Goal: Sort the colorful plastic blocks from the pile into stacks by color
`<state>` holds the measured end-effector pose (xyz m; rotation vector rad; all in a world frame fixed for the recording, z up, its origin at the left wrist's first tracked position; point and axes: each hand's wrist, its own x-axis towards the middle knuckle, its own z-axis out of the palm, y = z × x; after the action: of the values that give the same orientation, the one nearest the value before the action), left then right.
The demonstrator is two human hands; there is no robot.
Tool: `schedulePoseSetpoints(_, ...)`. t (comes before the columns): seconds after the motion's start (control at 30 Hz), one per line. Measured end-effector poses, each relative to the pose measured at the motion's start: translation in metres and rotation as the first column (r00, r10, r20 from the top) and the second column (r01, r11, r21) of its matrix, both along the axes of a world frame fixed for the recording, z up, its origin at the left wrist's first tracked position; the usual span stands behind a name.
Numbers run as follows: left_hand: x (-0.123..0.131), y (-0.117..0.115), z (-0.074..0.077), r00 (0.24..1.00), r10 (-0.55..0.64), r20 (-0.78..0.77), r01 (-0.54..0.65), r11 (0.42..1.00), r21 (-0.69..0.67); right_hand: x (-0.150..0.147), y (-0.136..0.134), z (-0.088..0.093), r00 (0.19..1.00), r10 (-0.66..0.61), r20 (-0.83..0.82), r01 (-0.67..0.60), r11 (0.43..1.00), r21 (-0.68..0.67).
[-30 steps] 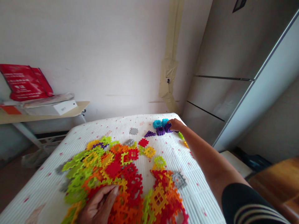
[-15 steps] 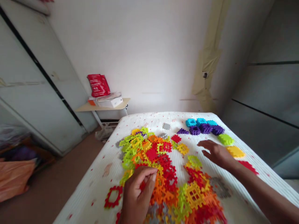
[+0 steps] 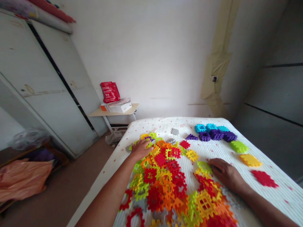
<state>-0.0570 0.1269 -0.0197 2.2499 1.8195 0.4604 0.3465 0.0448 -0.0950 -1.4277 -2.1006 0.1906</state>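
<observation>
My left hand [image 3: 141, 150] lies loosely bent over lime pieces [image 3: 149, 145]; my right hand [image 3: 224, 173] curls beside a lime frame [image 3: 204, 167]. I can't tell either grip. White box [image 3: 121, 107]: contents hidden. Bare cover [image 3: 119, 155] lines the left edge.

Left hand [image 3: 141, 149] hides pieces beneath, toward left edge of bed [image 3: 158, 126]. Right hand [image 3: 223, 174]: fingertips partly hidden, contact with lime piece [image 3: 204, 167] unclear. Near edge out of frame. Red bag [image 3: 109, 92] lettering unreadable.
</observation>
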Motion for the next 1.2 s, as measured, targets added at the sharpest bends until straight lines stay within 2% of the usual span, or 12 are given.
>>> schedulePoseSetpoints(0.17, 0.008, -0.010, -0.011, 0.997, -0.030, -0.072, 0.029, 0.999, -0.016, 0.001, -0.001, -0.001, 1.000, -0.003, -0.016, 0.003, 1.000, -0.015)
schedulePoseSetpoints(0.63, 0.008, -0.069, -0.009, 0.964, -0.263, -0.051, 0.263, 0.965, 0.011, 0.001, 0.000, -0.003, 1.000, 0.001, 0.003, -0.001, 1.000, -0.009)
schedulePoseSetpoints(0.73, 0.008, -0.081, -0.008, 0.952, -0.307, -0.003, 0.307, 0.951, 0.015, 0.001, 0.000, -0.004, 1.000, -0.005, 0.010, 0.005, 1.000, 0.002)
schedulePoseSetpoints(0.83, 0.007, -0.087, -0.005, 0.935, -0.329, 0.131, 0.331, 0.944, 0.010, 0.000, 0.000, -0.003, 1.000, -0.015, 0.017, 0.015, 1.000, 0.002)
schedulePoseSetpoints(0.93, 0.003, -0.077, 0.001, 0.940, -0.286, 0.187, 0.280, 0.958, 0.055, -0.001, 0.000, 0.000, 1.000, -0.016, 0.015, 0.016, 1.000, 0.001)
schedulePoseSetpoints(1.03, -0.002, -0.052, 0.004, 0.968, -0.204, 0.144, 0.192, 0.977, 0.094, 0.001, 0.001, -0.003, 1.000, -0.012, 0.017, 0.012, 1.000, 0.010)
schedulePoseSetpoints(1.2, -0.004, -0.012, -0.011, 0.990, -0.141, 0.026, 0.140, 0.990, 0.017, 0.005, 0.004, -0.009, 1.000, -0.012, 0.015, 0.011, 1.000, 0.012)
